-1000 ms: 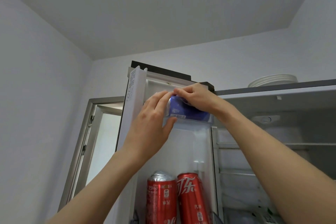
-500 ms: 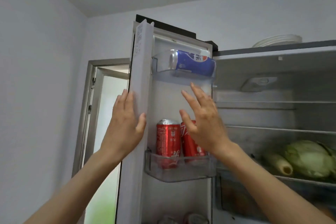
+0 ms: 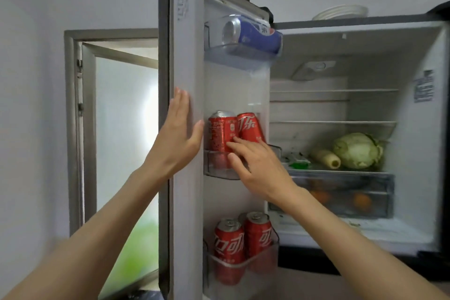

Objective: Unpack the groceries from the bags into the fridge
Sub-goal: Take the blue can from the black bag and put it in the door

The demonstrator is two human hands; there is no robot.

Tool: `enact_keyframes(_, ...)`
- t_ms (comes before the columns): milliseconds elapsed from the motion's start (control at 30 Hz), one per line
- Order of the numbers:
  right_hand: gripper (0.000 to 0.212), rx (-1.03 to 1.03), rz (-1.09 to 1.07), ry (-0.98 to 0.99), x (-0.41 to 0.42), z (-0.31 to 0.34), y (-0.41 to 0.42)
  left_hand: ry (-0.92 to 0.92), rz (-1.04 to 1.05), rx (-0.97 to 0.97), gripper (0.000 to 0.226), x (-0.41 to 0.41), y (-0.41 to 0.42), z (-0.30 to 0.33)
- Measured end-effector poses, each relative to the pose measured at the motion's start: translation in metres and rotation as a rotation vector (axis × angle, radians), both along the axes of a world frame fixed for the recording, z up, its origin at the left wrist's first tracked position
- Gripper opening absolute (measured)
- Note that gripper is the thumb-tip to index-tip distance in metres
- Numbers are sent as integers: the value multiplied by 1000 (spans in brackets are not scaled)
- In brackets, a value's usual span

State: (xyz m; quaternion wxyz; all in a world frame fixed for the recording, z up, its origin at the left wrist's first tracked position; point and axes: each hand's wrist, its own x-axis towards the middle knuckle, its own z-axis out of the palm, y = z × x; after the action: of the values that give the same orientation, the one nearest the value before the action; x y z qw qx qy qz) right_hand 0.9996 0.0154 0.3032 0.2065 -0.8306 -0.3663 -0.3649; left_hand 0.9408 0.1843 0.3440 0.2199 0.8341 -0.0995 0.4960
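Observation:
The fridge door (image 3: 187, 202) stands open toward me. A blue can (image 3: 253, 36) lies on its side in the top door bin (image 3: 243, 52). Two red cans (image 3: 222, 134) stand in the middle door bin (image 3: 219, 173), and more red cans (image 3: 230, 243) stand in the lower bin. My left hand (image 3: 180, 134) rests flat on the door's edge, fingers up, holding nothing. My right hand (image 3: 255, 165) is spread open in front of the middle bin, fingertips touching the red cans, gripping nothing.
Inside the fridge (image 3: 365, 114) a cabbage (image 3: 356, 151) and a white radish (image 3: 326, 158) lie on a shelf, with oranges in the drawer (image 3: 365, 195) below. Plates (image 3: 341, 12) sit on top of the fridge. A window (image 3: 121, 141) is behind the door.
Both hands left the blue can in the top bin and came down. The left now lies on the door edge, the right by the middle bin. The view tilted downward.

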Motion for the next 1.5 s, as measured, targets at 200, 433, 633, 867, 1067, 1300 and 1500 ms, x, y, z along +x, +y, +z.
enact_keyframes(200, 26, 103, 81, 84, -4, -3, -37, -76, -79, 75, 60, -15, -22, -8)
enact_keyframes(433, 26, 263, 61, 217, -4, -5, -97, -128, -191, 212, 57, -21, -58, -13)
enact_keyframes(633, 36, 291, -58, 323, 0, -6, -143, -132, 114, 124, 69, -9, -84, -26)
enact_keyframes(867, 45, 425, -50, 319, -3, -17, -176, -151, -98, 10, 79, -4, -146, -32)
enact_keyframes(1067, 56, 491, -8, 269, -5, -33, -198, -168, -216, 26, 73, 11, -190, -33)
enact_keyframes(1300, 63, 318, 7, 273, 9, -52, -222, -17, -352, 169, 63, 43, -229, -29)
enact_keyframes(1500, 82, 276, -148, 402, 40, -53, -226, 29, -114, 428, 54, 85, -251, -24)
